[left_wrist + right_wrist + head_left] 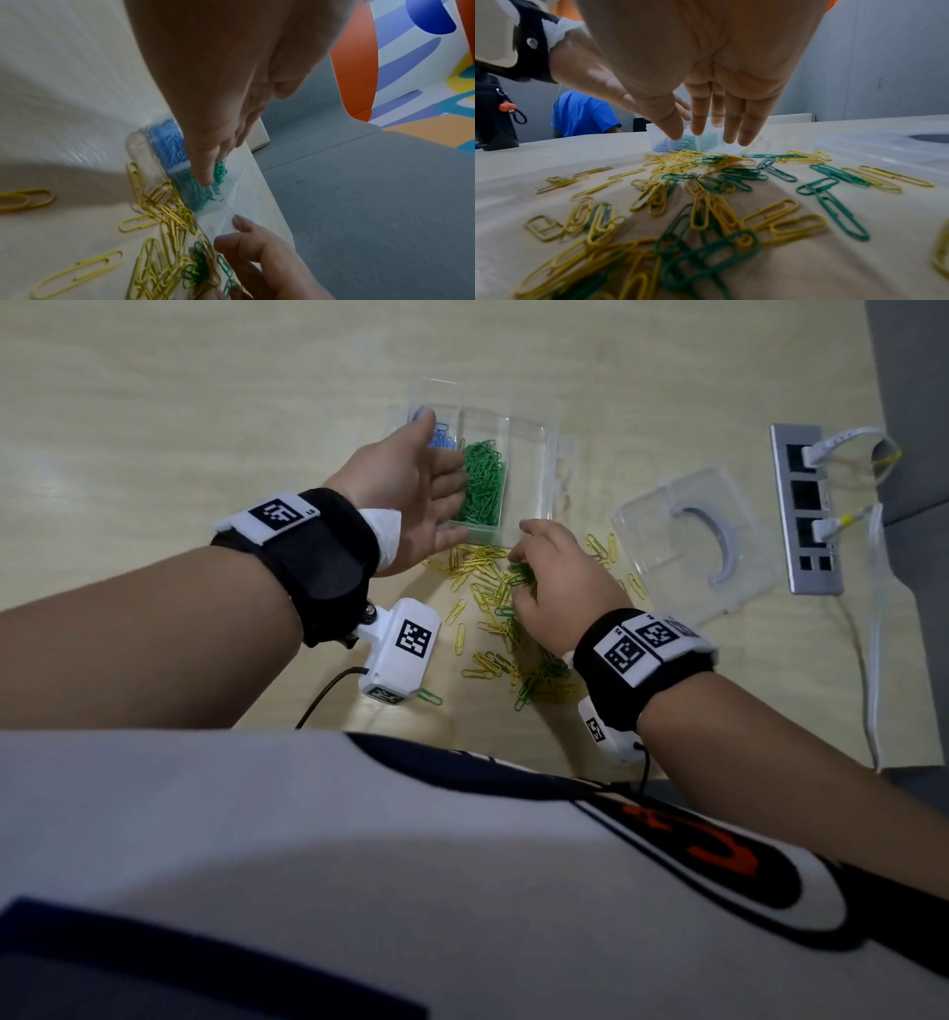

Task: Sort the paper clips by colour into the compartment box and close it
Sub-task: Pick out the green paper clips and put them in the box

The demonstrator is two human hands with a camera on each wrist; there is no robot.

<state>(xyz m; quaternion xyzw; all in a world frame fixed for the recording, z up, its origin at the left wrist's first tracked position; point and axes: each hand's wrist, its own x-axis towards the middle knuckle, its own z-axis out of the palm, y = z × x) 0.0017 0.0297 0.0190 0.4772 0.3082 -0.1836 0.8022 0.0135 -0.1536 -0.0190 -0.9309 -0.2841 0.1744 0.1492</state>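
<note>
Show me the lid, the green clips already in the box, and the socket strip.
lid [667, 531], head view, its clear flat top.
green clips [482, 480], head view, middle of the heap.
socket strip [783, 516], head view, its metal face.

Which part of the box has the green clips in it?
The middle compartment of the clear box, beside the one with blue clips. The right compartment looks nearly empty.

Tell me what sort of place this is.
Probably an office or shared workroom: a pale wood desk with a built-in socket strip and plugged-in cables, grey partition walls, and another person in a blue shirt in the background.
</note>
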